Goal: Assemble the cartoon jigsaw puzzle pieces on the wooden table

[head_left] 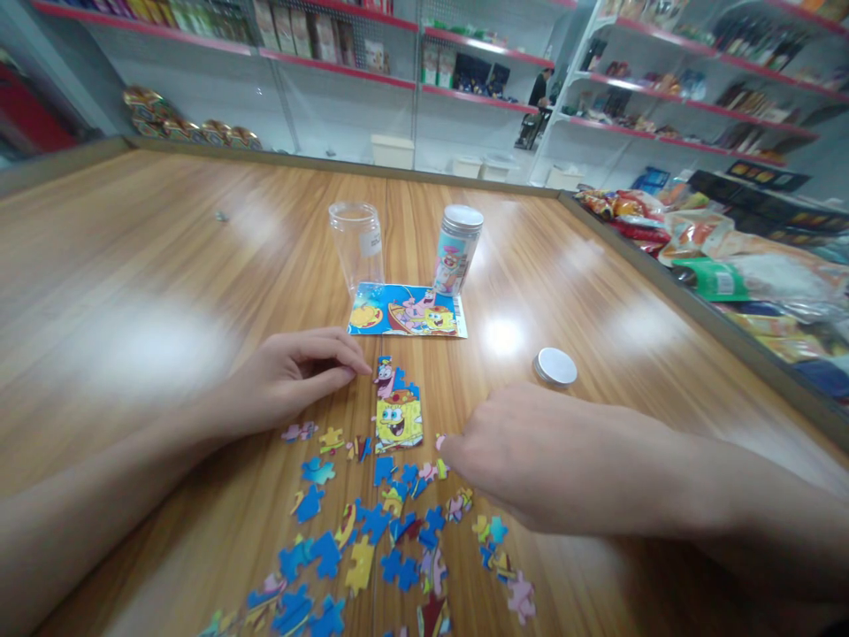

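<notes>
A partly joined jigsaw (pixel 399 416) lies on the wooden table, showing a yellow square cartoon face with a pink one above it. Beside its upper left edge rests my left hand (pixel 309 367), fingers stretched, a gap between thumb and forefinger, nothing visible in it. My right hand (pixel 523 456) is closed in a pinch right of the jigsaw, on a small pink puzzle piece (pixel 440 441) that shows at the fingertips. Several loose puzzle pieces (pixel 326 553), mostly blue, yellow and pink, are spread below. Behind the jigsaw lies a picture sheet (pixel 408 311) with the same cartoon figures.
A clear plastic jar (pixel 358 248) without a lid and a lidded jar (pixel 457 252) with a cartoon label stand behind the sheet. A silver lid (pixel 555 366) lies beyond my right hand. Packaged goods (pixel 703 274) border the table's right edge; shelves (pixel 345 66) and a person (pixel 537 97) are behind.
</notes>
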Motion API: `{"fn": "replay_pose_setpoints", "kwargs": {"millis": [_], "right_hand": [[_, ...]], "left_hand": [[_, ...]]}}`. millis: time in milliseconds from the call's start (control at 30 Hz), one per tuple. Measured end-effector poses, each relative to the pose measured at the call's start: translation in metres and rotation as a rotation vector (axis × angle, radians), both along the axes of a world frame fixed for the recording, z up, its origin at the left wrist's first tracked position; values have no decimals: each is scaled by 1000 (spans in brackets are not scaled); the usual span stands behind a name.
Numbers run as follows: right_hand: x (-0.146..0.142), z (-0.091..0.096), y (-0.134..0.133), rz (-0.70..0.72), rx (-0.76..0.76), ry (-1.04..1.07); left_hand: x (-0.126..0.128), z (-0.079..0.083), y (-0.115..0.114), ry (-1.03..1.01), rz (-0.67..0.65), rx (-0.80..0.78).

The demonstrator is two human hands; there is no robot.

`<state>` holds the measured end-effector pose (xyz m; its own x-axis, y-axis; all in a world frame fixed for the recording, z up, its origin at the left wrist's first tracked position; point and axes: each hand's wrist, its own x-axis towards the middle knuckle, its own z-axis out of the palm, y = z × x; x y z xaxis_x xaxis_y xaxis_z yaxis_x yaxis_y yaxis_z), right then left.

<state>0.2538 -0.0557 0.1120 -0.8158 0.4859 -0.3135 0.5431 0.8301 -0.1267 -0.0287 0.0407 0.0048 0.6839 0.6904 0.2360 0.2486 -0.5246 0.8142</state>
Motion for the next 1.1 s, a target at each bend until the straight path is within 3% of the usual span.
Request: {"fn": "replay_pose_setpoints", "kwargs": {"millis": [333, 1100], "right_hand": [[-4, -22, -3, 61, -54, -4], [-7, -24, 0, 18, -85, -6]], "left_hand": [[0, 0, 0, -2, -6, 1], [3, 3, -3, 0, -24, -2]]}}
